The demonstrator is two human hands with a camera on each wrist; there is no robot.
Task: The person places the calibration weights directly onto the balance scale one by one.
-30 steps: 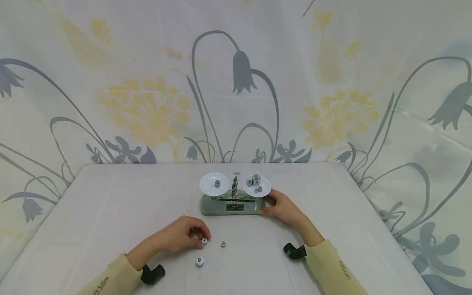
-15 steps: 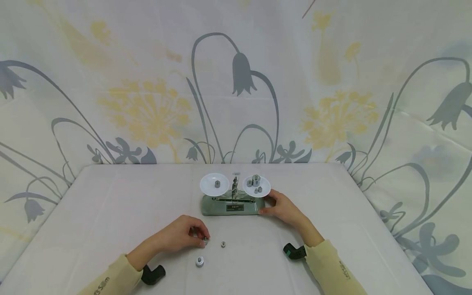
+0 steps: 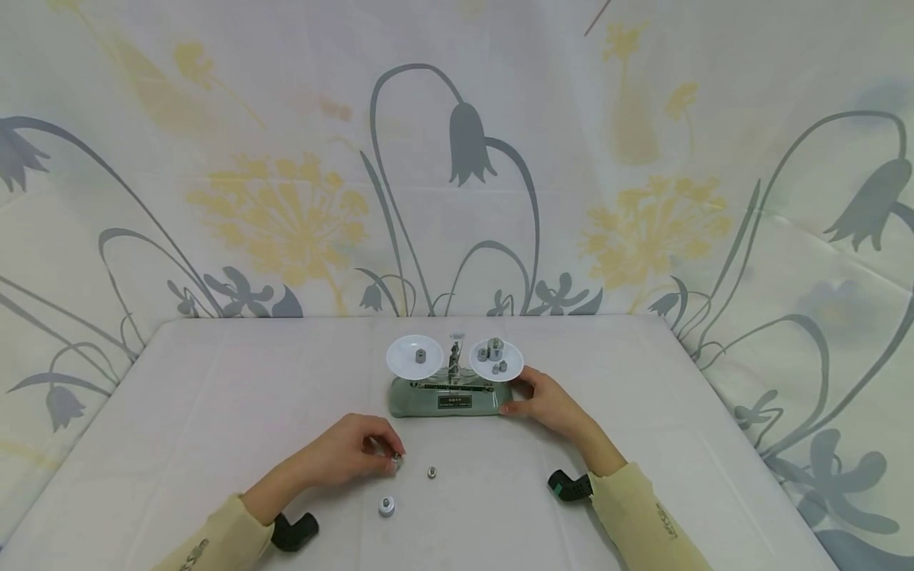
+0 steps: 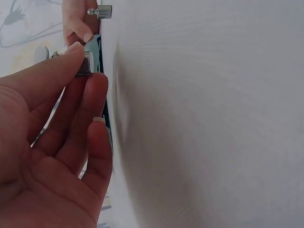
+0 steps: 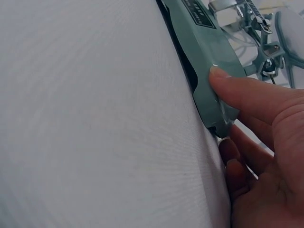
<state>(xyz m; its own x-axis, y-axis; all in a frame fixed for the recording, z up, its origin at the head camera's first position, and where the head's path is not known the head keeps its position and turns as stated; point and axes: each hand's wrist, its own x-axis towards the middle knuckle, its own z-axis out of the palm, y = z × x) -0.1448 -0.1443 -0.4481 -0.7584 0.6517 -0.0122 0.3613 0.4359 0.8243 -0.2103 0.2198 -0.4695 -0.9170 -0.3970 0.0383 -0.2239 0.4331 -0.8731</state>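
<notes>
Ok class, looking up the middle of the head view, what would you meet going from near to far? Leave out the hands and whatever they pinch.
Larger loose weight → smaller loose weight → green balance base → flowered backdrop.

You're facing a pale backdrop [image 3: 321, 95], top half of frame, running down both sides; drooping gray flowers [image 3: 468, 143] printed upper center and both edges, yellow blooms [image 3: 293, 214] between. White-covered counter [image 3: 214, 381] fills your lower frame. Light soft, even.
</notes>
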